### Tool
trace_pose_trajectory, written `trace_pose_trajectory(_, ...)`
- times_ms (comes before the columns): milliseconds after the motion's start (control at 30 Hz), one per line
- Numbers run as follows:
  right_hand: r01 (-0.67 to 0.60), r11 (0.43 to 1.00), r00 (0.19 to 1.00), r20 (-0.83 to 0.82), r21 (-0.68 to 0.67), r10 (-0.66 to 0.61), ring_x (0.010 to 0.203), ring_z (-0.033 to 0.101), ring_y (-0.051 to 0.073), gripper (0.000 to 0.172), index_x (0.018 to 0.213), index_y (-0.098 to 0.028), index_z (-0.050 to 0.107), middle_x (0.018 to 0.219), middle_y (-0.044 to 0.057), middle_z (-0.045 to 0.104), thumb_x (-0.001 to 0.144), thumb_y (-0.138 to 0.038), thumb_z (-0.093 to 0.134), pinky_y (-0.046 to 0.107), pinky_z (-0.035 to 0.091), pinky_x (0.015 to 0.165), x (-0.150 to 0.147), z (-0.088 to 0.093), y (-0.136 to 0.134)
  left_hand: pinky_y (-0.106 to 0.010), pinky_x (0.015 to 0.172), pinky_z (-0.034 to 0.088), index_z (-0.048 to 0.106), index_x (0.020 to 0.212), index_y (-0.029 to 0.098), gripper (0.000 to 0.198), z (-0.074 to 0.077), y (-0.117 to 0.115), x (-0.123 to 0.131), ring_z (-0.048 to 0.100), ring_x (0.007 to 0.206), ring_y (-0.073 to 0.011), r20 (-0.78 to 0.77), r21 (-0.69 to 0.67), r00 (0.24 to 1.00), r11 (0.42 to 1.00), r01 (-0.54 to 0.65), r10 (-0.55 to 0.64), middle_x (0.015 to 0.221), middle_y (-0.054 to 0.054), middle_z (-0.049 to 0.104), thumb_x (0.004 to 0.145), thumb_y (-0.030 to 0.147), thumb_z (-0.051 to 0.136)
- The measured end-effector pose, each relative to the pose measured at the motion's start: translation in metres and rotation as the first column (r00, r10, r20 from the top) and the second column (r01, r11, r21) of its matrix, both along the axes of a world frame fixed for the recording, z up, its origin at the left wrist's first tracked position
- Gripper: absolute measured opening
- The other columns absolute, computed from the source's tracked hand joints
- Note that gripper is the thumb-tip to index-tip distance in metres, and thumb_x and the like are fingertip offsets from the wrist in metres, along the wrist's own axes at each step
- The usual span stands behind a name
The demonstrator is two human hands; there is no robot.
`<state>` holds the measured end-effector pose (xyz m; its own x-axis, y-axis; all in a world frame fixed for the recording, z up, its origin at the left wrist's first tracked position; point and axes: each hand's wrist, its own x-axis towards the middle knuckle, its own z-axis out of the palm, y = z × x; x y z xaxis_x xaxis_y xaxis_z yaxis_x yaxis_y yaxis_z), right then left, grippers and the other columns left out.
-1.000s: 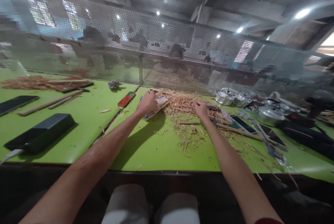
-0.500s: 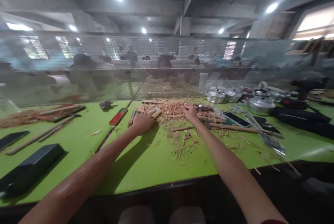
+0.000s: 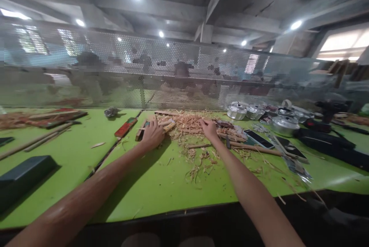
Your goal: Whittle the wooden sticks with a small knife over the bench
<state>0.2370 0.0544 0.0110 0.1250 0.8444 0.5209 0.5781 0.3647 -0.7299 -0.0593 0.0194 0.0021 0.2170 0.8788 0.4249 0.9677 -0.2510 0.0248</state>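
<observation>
My left hand (image 3: pixel 153 133) lies palm down with its fingers apart over some small wooden pieces. A block with a dark side (image 3: pixel 140 133) shows at its left, and a pale wooden piece (image 3: pixel 169 127) sticks out at its right. What lies beneath the palm is hidden. My right hand (image 3: pixel 208 128) is closed, thumb and fingertips pressed together, at the heap of wood shavings (image 3: pixel 187 121). Whatever those fingers pinch is too small to make out. A thin stick (image 3: pixel 198 146) lies just below that hand, and a hammer (image 3: pixel 256 148) with a wooden handle lies to its right.
A red board (image 3: pixel 126 127) and a dark green block (image 3: pixel 25 174) lie leftward. Rightward are a phone (image 3: pixel 258 139), a dark flat device (image 3: pixel 291 149), metal pots (image 3: pixel 285 125) and a black bag (image 3: pixel 325 139). A perforated screen (image 3: pixel 178 93) stands along the table's back.
The whole view has shifted slightly left and tilted. My left hand's fingers look more spread over the wooden pieces. My right hand stays closed at the shavings.
</observation>
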Motion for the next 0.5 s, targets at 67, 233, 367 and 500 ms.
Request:
trace_pose_trajectory(67, 0.016, 1.0, 1.0, -0.003, 0.016, -0.016, 0.075, 0.06, 0.021, 0.035, 0.082, -0.012, 0.081, 0.075, 0.007, 0.076, 0.093, -0.038, 0.06, 0.027, 0.043, 0.072, 0.0, 0.0, 0.001, -0.051, 0.095, 0.046, 0.075, 0.113, 0.013, 0.03, 0.003, -0.001, 0.0, 0.059, 0.116, -0.0416, -0.079, -0.009, 0.996, 0.999, -0.041, 0.04, 0.122, -0.027, 0.068, 0.096, 0.02, 0.051)
trace_pose_trajectory(233, 0.023, 0.999, 0.999, 0.029, 0.037, -0.024, 0.077, 0.062, 0.022, 0.039, 0.081, -0.011, 0.08, 0.074, 0.008, 0.074, 0.092, -0.042, 0.06, 0.029, 0.046, 0.076, 0.0, 0.002, -0.001, -0.05, 0.099, 0.043, 0.076, 0.114, 0.016, 0.035, 0.006, -0.001, 0.0, 0.053, 0.127, -0.0387, -0.192, 0.078, 0.981, 0.997, -0.015, 0.029, 0.136, -0.023, 0.064, 0.097, 0.014, 0.045)
trace_pose_trajectory(367, 0.033, 0.998, 0.999, 0.031, 0.052, -0.035, 0.085, 0.068, 0.025, 0.039, 0.085, -0.014, 0.082, 0.085, 0.011, 0.078, 0.092, -0.044, 0.059, 0.033, 0.05, 0.085, -0.001, 0.004, -0.001, -0.049, 0.097, 0.043, 0.071, 0.118, 0.008, 0.038, 0.014, -0.002, -0.003, 0.055, 0.12, -0.0376, -0.141, 0.182, 0.984, 0.98, -0.079, 0.106, 0.129, -0.026, 0.063, 0.101, 0.015, 0.039)
trace_pose_trajectory(500, 0.149, 0.985, 0.988, 0.015, 0.083, -0.151, 0.096, 0.069, 0.029, 0.051, 0.105, -0.009, 0.082, 0.102, 0.019, 0.079, 0.095, -0.05, 0.052, 0.038, 0.051, 0.093, 0.002, 0.006, -0.001, -0.044, 0.088, 0.044, 0.066, 0.115, 0.004, 0.04, 0.027, -0.005, -0.002, 0.06, 0.108, -0.0351, -0.007, 0.193, 0.99, 0.971, -0.14, 0.144, 0.112, -0.026, 0.066, 0.105, 0.019, 0.031)
